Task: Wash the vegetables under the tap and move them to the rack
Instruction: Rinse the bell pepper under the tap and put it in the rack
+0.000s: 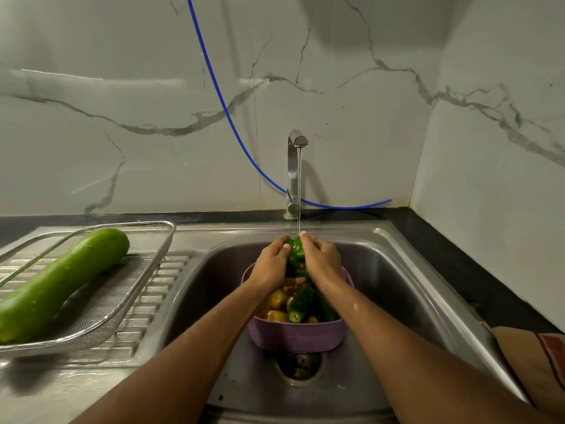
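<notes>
I see both forearms stretched forward over the sink (397, 270), meeting at a green capsicum (295, 255) held up under the tap (294, 172). The left hand (273, 264) curls round the capsicum's left side, thumb up near its top; the right hand (321, 259) wraps the right side, fingertips at the crown where the thin stream of water (299, 191) lands. So both hands are closed on the same vegetable, palms facing each other.

Directly beneath the hands sits a purple basket (293, 335) in the sink, with cucumbers (298, 302) and yellowish vegetables (278, 298) in it; I cannot tell what kind those are. Below the basket, nearer my wrists, is the drain (301, 367).

Well off to the left of the left hand, a steel mesh rack (101, 304) rests on the drainboard, and a long pale-green bottle gourd (58, 286) lies diagonally in it. Behind the tap, a blue hose (226, 108) runs down the marble wall to the counter (443, 249).
</notes>
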### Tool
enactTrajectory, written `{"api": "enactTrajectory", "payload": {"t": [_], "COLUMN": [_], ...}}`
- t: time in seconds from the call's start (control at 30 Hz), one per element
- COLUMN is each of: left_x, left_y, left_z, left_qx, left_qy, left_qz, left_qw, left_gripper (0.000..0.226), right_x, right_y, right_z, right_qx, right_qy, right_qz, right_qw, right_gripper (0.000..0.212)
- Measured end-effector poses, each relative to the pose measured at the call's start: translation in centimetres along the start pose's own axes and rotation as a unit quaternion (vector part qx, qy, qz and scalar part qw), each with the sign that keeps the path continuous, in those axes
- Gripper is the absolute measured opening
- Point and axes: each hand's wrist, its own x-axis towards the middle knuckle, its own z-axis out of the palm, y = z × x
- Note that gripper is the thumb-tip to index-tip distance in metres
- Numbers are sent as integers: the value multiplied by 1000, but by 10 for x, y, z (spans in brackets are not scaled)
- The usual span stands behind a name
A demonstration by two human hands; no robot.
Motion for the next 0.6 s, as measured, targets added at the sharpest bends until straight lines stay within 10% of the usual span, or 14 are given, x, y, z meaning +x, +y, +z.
{"api": "enactTrajectory", "payload": {"t": [0.23,0.47,0.6], "left_x": [5,5,7], "left_y": [1,1,0], "left_z": [-2,0,-2], "left_qx": [-31,-53,-72], "left_qy": [45,53,53], "left_qz": [-16,-55,-90], "left_qw": [998,996,992], "left_gripper": [36,33,32], "right_x": [7,-2,-5], "right_y": [4,3,0], "right_z": [-3,1,-4], "right_qx": [45,-181,-235], "right_qy": [-177,-34,-91], "right_qz": [18,-148,-137], "right_qw": [983,972,958], "right_gripper": [66,52,56]}}
